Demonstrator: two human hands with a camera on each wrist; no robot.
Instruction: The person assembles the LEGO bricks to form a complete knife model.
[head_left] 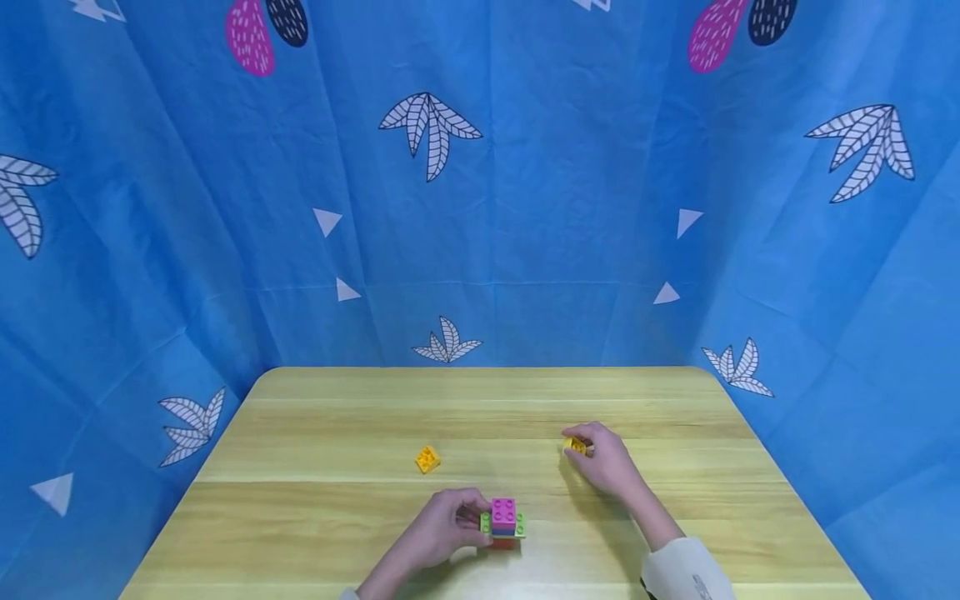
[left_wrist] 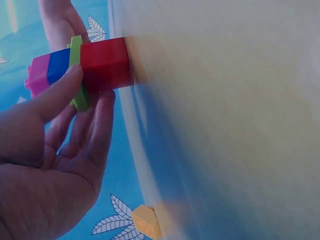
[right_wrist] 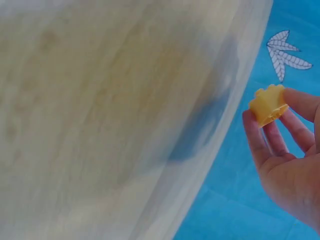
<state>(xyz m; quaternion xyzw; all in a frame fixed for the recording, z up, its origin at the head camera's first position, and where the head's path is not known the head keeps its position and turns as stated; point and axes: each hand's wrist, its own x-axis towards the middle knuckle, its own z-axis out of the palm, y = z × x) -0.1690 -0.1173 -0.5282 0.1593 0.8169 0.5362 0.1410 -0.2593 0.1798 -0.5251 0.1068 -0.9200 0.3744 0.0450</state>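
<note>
Near the front middle of the table, my left hand [head_left: 442,527] grips a small stack of toy building bricks by its green plate. From the top down the stack has a pink brick [head_left: 503,510], a blue brick [left_wrist: 59,66], the wider green plate [left_wrist: 75,50] and a red brick [left_wrist: 106,62]. It stands upright, its red base right at the tabletop. Farther back and to the right, my right hand [head_left: 609,463] pinches a yellow brick [right_wrist: 269,105] between thumb and fingertips, slanted sides showing in the right wrist view. Part of that brick is hidden by the fingers.
Another yellow brick [head_left: 427,459], with slanted sides, lies on the table behind and left of the stack. The wooden table [head_left: 315,417] reaches back to a blue patterned curtain [head_left: 555,208], which also hangs along both sides.
</note>
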